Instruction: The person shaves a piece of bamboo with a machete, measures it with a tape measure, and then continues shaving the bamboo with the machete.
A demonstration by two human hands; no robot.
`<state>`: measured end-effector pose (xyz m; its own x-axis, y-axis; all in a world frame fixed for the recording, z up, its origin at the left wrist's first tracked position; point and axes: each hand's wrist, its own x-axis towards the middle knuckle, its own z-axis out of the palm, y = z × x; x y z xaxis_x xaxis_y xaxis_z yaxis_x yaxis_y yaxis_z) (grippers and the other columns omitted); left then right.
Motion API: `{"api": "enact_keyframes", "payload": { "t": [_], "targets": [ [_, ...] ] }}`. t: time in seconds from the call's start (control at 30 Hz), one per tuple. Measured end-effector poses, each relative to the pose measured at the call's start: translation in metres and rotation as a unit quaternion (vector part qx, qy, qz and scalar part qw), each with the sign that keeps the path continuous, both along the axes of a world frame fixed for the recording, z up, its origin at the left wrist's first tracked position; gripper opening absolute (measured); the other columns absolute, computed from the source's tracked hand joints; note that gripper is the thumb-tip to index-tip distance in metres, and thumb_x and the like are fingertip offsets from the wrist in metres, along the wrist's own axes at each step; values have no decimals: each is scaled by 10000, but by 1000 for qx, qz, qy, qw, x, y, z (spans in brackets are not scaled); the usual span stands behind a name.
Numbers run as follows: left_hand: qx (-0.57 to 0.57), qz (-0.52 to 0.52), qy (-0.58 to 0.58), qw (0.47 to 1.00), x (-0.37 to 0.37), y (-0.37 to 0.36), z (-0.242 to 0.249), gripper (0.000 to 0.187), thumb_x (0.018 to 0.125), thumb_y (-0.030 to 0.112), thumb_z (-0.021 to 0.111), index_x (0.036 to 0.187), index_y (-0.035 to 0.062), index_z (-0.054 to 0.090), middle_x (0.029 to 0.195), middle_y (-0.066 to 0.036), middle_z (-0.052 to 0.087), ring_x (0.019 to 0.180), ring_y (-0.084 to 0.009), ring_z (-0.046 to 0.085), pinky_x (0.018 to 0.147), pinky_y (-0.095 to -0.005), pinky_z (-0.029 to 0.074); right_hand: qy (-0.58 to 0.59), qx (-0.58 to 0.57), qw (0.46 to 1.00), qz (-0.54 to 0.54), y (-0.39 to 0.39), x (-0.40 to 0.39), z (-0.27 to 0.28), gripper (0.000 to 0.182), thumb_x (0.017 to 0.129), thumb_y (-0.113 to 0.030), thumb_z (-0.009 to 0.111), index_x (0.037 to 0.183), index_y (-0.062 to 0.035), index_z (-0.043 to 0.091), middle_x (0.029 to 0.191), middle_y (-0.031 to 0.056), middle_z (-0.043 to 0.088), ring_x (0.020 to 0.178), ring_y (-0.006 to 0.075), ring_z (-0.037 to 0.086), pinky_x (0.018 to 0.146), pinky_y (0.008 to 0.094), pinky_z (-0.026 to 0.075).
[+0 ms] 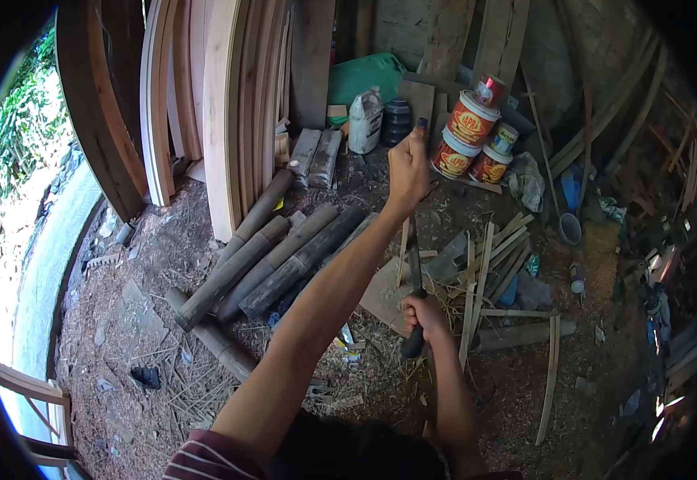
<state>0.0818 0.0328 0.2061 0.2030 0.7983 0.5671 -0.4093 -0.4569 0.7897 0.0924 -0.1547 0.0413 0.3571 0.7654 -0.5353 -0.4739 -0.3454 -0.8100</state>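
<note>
My left hand (410, 172) is raised ahead of me in a closed fist. A dark tip (421, 123) pokes out above its thumb; the rest of that thing is hidden by the fingers. Nearer to me, my right hand (430, 318) wraps round the dark handle of a machete-like long blade (415, 260). The blade points away from me, its far end close beneath my left wrist. Under it on the ground lies a flat pale board (384, 298), partly covered by my left forearm. Thin split strips (483, 280) lie scattered just right of the blade.
Bamboo lengths (240, 276) lie at left, beneath tall leaning planks (220, 120). Stacked paint cans (470, 120), a white jug (365, 122) and a green sheet (368, 74) stand at the back. More scrap wood (688, 172) fills the right side. Shavings litter the dirt floor.
</note>
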Motion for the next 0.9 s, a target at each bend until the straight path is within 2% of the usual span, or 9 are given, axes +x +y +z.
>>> {"api": "enact_keyframes", "payload": {
  "t": [0.1, 0.17, 0.27, 0.3, 0.37, 0.47, 0.57, 0.67, 0.9],
  "targets": [
    [14, 34, -19, 999, -1, 5, -8, 487, 973, 350, 317, 594, 51, 384, 545, 13, 388, 515, -83, 354, 467, -280, 302, -130, 99, 983, -85, 5, 0, 48, 188, 792, -135, 612, 664, -64, 494, 490, -17, 441, 355, 90, 409, 345, 270, 350],
    [9, 63, -7, 998, -2, 8, -8, 464, 958, 281, 342, 675, -70, 452, 526, -104, 355, 541, -139, 324, 502, -362, 325, -196, 222, 944, -144, 6, -2, 91, 200, 824, -141, 610, 707, -41, 482, 481, 1, 453, 363, 90, 424, 352, 268, 354],
    [0, 63, -11, 998, 0, 12, -9, 460, 950, 272, 353, 646, -62, 439, 514, -129, 367, 520, -156, 321, 505, -371, 323, -177, 266, 903, -286, 23, -12, 42, 220, 826, -150, 603, 692, -23, 484, 480, 9, 466, 385, 101, 452, 366, 282, 361],
    [-12, 48, -5, 999, 1, 9, -7, 462, 949, 281, 354, 639, -54, 426, 512, -115, 369, 520, -153, 328, 507, -377, 323, -263, 169, 915, -254, 24, -18, 0, 237, 824, -151, 583, 665, -1, 493, 489, 34, 491, 400, 131, 477, 382, 312, 376],
    [-6, 51, -6, 999, 0, 6, -7, 470, 956, 313, 333, 611, 0, 397, 519, -53, 371, 511, -119, 339, 482, -336, 311, -303, -103, 947, 22, 16, -13, -67, 236, 811, -144, 562, 644, 10, 499, 490, 58, 503, 395, 167, 486, 396, 343, 390],
    [21, 87, -38, 995, 1, 24, -9, 504, 959, 344, 313, 557, 47, 377, 502, -3, 394, 472, -96, 368, 441, -303, 298, -335, -77, 939, 7, 13, -13, -58, 241, 788, -115, 577, 586, -41, 468, 473, 18, 461, 362, 153, 460, 383, 319, 390],
    [-14, 82, -38, 996, -10, 28, -20, 471, 955, 279, 336, 611, -35, 408, 507, -85, 377, 519, -135, 347, 496, -361, 313, -79, -16, 996, 40, 9, -3, -46, 239, 778, -92, 580, 578, -84, 450, 473, -16, 429, 363, 93, 429, 370, 295, 377],
    [-24, 83, -24, 996, -12, 33, -21, 476, 953, 263, 335, 580, -28, 387, 494, -83, 368, 502, -151, 336, 492, -371, 308, -4, -42, 998, 36, 10, 6, -15, 214, 786, -90, 573, 609, -92, 454, 484, -34, 411, 363, 69, 399, 362, 280, 361],
    [24, 79, -3, 997, 3, 2, -6, 481, 966, 305, 317, 586, 16, 381, 502, -7, 353, 499, -97, 322, 463, -318, 287, -197, 191, 949, -155, 18, -6, 69, 191, 803, -80, 570, 645, -38, 471, 494, -1, 449, 358, 103, 421, 347, 288, 347]
  ]
}}
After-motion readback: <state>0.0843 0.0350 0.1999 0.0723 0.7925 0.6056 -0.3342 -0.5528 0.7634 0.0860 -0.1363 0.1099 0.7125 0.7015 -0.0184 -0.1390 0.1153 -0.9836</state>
